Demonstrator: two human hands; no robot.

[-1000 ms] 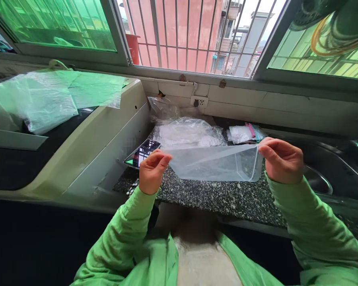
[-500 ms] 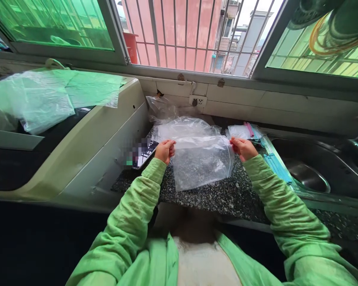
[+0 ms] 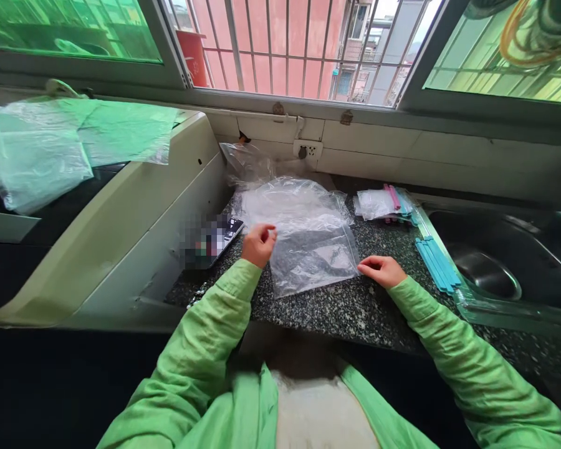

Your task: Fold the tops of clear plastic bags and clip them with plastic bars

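Note:
A clear plastic bag lies nearly flat on the speckled dark counter, its near edge toward me. My left hand is closed at the bag's left side, thumb and fingertips pinched at its edge. At the lower right corner of the bag, my right hand has thumb and forefinger pressed together on the edge. Behind this bag spreads a pile of more clear plastic bags, overlapping its far part.
A phone, partly blurred, lies to the left beside a pale appliance. Blue strips rest by the sink on the right. Small packets with pink and blue strips lie farther back. A wall socket is behind.
The bag has been lowered flatter onto the counter. My right hand has moved down from its upper right corner to the lower right one; my left hand has barely shifted.

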